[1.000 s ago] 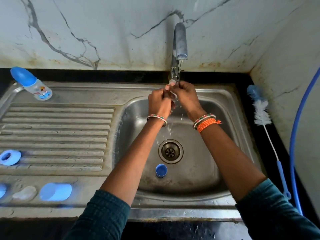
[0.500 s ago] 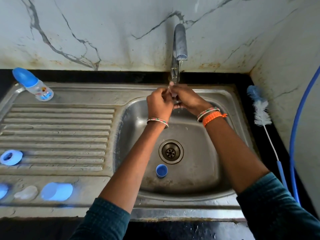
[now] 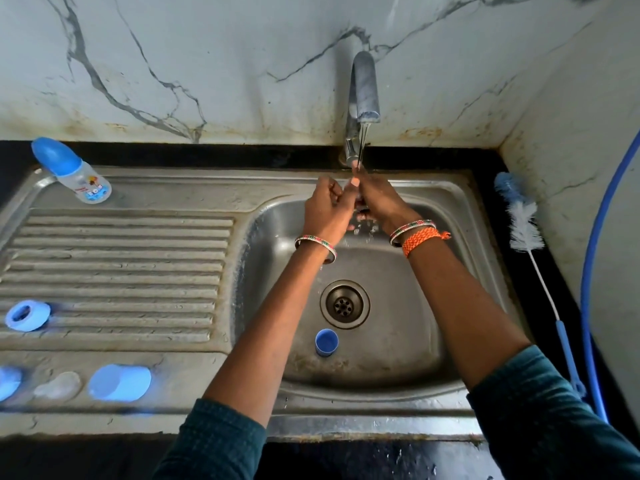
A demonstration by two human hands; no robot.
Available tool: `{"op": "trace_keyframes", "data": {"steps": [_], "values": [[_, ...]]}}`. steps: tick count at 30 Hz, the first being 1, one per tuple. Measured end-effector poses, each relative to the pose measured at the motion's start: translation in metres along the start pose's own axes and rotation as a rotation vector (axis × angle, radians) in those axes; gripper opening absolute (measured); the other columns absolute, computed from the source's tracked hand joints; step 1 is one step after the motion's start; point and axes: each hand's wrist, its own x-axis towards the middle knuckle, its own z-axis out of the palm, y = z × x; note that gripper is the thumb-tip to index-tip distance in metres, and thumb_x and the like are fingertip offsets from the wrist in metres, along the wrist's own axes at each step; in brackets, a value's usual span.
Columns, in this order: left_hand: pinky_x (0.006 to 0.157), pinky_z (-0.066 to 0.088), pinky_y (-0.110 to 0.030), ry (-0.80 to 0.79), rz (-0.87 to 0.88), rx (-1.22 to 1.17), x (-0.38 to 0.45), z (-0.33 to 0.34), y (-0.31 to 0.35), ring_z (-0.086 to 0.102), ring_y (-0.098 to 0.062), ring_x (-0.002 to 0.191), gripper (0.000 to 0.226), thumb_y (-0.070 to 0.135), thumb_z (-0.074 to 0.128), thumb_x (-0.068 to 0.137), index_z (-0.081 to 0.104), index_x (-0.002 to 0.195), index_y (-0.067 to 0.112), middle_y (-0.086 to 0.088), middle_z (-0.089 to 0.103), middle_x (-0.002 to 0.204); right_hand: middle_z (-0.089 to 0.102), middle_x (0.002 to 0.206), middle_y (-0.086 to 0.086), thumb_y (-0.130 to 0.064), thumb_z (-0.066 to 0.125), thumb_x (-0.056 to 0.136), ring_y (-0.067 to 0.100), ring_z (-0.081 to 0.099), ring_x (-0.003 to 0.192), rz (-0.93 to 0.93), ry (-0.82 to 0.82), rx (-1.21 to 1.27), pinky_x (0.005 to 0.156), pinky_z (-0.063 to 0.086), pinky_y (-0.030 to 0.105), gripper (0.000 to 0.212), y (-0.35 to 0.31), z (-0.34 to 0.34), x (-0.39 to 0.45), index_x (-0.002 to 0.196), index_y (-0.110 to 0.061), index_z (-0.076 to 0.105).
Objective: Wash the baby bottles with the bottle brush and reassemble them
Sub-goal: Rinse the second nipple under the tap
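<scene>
A small item, too hidden to identify, is being pinched between the left hand (image 3: 327,209) and right hand (image 3: 379,199) under the running chrome tap (image 3: 362,98) above the steel sink (image 3: 398,341). A capped clear baby bottle (image 3: 74,173) is lying on the drainboard; the white-bristled bottle brush (image 3: 524,230) is resting on the black counter (image 3: 540,289).

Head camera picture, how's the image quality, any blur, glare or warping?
Head view: wide-angle bending curves the sink rim and the blue hose; the blue parts at lower left are smeared with a blue glow; the centre stays sharp; light is soft and dim, no hard glare.
</scene>
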Motion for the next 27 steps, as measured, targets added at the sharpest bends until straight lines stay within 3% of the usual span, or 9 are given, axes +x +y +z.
{"op": "trace_keyframes", "data": {"steps": [2, 5, 9, 12, 17, 19, 22, 24, 27], "values": [[0.047, 0.054, -0.027, -0.016, 0.029, -0.096, 0.0, -0.004, 0.001, 0.062, -0.015, 0.055, 0.025, 0.031, 0.059, 0.092, 0.042, 0.087, 0.014, -0.016, 0.063, 0.084, 0.053, 0.064, 0.0, -0.044, 0.038, 0.101, 0.016, 0.048, 0.061, -0.028, -0.119, 0.1, 0.057, 0.042, 0.026, 0.042, 0.001, -0.007, 0.002, 0.075, -0.016, 0.056], [0.045, 0.053, -0.026, -0.005, -0.034, -0.261, 0.006, -0.01, 0.008, 0.06, -0.01, 0.046, 0.015, 0.018, 0.052, 0.096, 0.045, 0.083, 0.015, -0.008, 0.06, 0.07, 0.058, 0.07, -0.001, -0.017, 0.049, 0.097, 0.014, 0.053, 0.067, -0.068, -0.297, 0.139, 0.064, 0.047, 0.029, 0.016, 0.002, -0.018, 0.001, 0.087, -0.014, 0.06], [0.055, 0.058, -0.026, -0.105, -0.17, -0.481, 0.009, -0.01, 0.015, 0.066, -0.015, 0.056, 0.021, 0.0, 0.045, 0.097, 0.055, 0.079, 0.006, -0.01, 0.063, 0.068, 0.066, 0.077, -0.006, -0.018, 0.062, 0.092, 0.003, 0.06, 0.068, -0.223, -0.1, -0.109, 0.062, 0.044, 0.019, 0.009, 0.004, -0.022, -0.001, 0.087, -0.023, 0.068], [0.064, 0.059, -0.026, -0.117, -0.222, -0.589, 0.01, -0.009, 0.006, 0.068, -0.013, 0.064, 0.024, -0.005, 0.044, 0.096, 0.06, 0.081, 0.005, -0.003, 0.069, 0.068, 0.071, 0.08, 0.0, -0.02, 0.066, 0.089, 0.006, 0.064, 0.072, -0.362, -0.057, -0.313, 0.067, 0.05, 0.018, 0.008, 0.003, -0.022, 0.001, 0.088, -0.015, 0.073], [0.07, 0.056, -0.018, -0.172, -0.198, -0.537, 0.01, -0.002, -0.001, 0.065, -0.004, 0.068, 0.029, -0.016, 0.045, 0.09, 0.058, 0.116, -0.008, 0.004, 0.068, 0.071, 0.052, 0.058, 0.008, -0.022, 0.054, 0.091, 0.016, 0.042, 0.048, -0.24, 0.043, -0.523, 0.053, 0.032, 0.027, 0.035, 0.002, -0.017, 0.003, 0.069, 0.003, 0.063], [0.07, 0.055, -0.015, -0.197, -0.138, -0.482, 0.013, 0.001, -0.001, 0.066, -0.001, 0.065, 0.042, -0.02, 0.045, 0.088, 0.049, 0.127, -0.008, 0.01, 0.069, 0.068, 0.047, 0.06, 0.011, -0.019, 0.052, 0.093, 0.015, 0.038, 0.05, -0.172, 0.083, -0.428, 0.05, 0.028, 0.027, 0.035, 0.001, -0.015, 0.001, 0.071, 0.007, 0.061], [0.063, 0.055, -0.015, -0.141, -0.051, -0.363, 0.019, 0.003, -0.002, 0.066, 0.0, 0.062, 0.03, -0.014, 0.054, 0.086, 0.056, 0.117, -0.015, 0.01, 0.069, 0.067, 0.058, 0.076, 0.013, -0.022, 0.054, 0.095, 0.018, 0.052, 0.067, -0.024, 0.013, -0.244, 0.054, 0.042, 0.024, 0.031, -0.002, -0.021, -0.003, 0.093, 0.007, 0.066], [0.054, 0.051, -0.012, -0.062, -0.014, -0.304, 0.024, 0.005, -0.004, 0.064, 0.001, 0.055, 0.021, -0.006, 0.061, 0.086, 0.064, 0.106, -0.012, 0.011, 0.067, 0.061, 0.065, 0.078, 0.009, -0.024, 0.055, 0.096, 0.015, 0.06, 0.07, -0.008, 0.001, -0.151, 0.057, 0.05, 0.025, 0.022, -0.002, -0.019, -0.003, 0.088, -0.007, 0.067], [0.049, 0.051, -0.017, 0.009, -0.116, -0.464, 0.03, 0.011, -0.008, 0.059, -0.002, 0.049, 0.011, -0.007, 0.06, 0.086, 0.071, 0.087, -0.005, 0.008, 0.066, 0.054, 0.068, 0.08, 0.013, -0.029, 0.057, 0.095, 0.023, 0.065, 0.073, -0.161, 0.214, -0.27, 0.065, 0.053, 0.035, 0.028, 0.002, -0.006, 0.001, 0.083, -0.005, 0.067]]}}
